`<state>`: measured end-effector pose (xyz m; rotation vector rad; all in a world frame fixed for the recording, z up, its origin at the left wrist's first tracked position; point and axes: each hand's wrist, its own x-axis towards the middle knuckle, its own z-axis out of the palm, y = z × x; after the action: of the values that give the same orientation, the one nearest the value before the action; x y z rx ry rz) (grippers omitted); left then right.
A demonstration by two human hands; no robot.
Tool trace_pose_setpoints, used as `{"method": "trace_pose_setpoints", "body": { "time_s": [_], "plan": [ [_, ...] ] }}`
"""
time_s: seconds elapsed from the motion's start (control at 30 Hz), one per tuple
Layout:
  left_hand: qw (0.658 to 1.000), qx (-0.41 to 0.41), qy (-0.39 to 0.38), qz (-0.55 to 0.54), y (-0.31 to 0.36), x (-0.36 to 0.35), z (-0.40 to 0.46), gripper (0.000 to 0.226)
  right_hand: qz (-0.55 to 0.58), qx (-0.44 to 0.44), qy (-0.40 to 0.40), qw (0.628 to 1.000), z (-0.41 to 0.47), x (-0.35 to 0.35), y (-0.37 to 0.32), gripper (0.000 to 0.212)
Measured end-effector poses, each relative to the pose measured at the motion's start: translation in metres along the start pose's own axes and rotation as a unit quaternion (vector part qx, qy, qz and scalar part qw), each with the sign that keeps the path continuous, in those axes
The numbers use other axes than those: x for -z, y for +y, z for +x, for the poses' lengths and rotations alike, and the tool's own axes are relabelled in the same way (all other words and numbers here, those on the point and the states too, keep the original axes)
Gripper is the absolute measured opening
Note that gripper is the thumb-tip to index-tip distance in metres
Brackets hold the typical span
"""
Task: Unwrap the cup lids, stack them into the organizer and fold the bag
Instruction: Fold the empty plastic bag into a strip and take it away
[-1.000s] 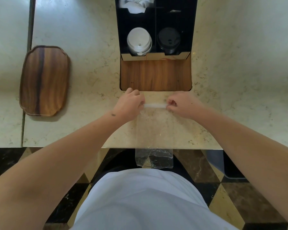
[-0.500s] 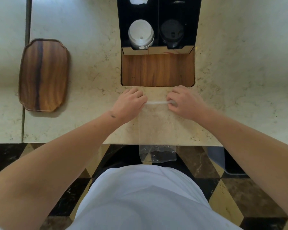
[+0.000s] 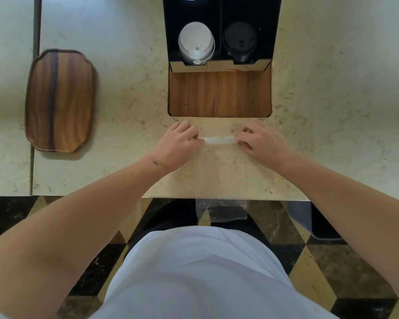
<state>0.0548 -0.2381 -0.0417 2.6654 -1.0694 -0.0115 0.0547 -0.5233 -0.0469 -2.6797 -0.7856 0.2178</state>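
- Since a second ago, little moved: both hands kept at the rolled end of the bag, now spread slightly wider apart, so more of the white roll shows between them; view tilted a touch, organizer pushed nearer the top of the picture.
- Nearest, hanging off the near edge of the counter point(image 3: 332, 93): the loose tail of the clear bag point(image 3: 219, 171), crumpled and dangling over the tiled floor; rest of it lying flat on the counter, running away from the edge toward the hands.
- Farther in, short of the wooden recess point(image 3: 219, 95): far end of the bag turned into a narrow white roll.
- Left hand point(image 3: 177, 146) pinching the left end of the roll, fingers curled together on it.
- Right hand point(image 3: 260, 143) pinching the right end likewise, fingertips bent and clamped on the plastic.
- Toward the far edge, the black organizer point(image 3: 219, 10): white lids point(image 3: 196, 44) stacked in the left compartment, black lids point(image 3: 240, 42) in the right.
- Off toward the left side of the counter, a wooden tray point(image 3: 58, 100), well apart from the work.
- Judged from this: unwrapping and stacking appear finished, bag empty; folding only begun, one or two turns in, most of the length still to go.
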Motion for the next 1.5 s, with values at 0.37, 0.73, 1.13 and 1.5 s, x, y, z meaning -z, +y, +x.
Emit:
{"method": "trace_pose_setpoints", "body": {
  "time_s": [0.37, 0.73, 1.13, 1.5],
  "plan": [
    [0.990, 0.118, -0.025, -0.075, 0.007, 0.002, -0.006, 0.021, 0.044, -0.069, -0.036, 0.996, -0.007, 0.001, -0.003, 0.030],
    [0.947, 0.247, -0.115, -0.168, 0.010, 0.005, 0.022, 0.021, 0.077, -0.111, -0.132, 0.982, 0.018, 0.013, -0.002, 0.015],
    [0.994, 0.063, -0.027, -0.081, 0.012, 0.003, -0.008, 0.007, -0.011, -0.009, -0.104, 0.994, 0.005, 0.017, 0.000, 0.012],
    [0.998, -0.003, -0.054, -0.024, 0.009, -0.002, -0.017, 0.008, -0.031, 0.036, -0.020, 0.999, -0.015, 0.004, 0.001, 0.014]
  ]
}}
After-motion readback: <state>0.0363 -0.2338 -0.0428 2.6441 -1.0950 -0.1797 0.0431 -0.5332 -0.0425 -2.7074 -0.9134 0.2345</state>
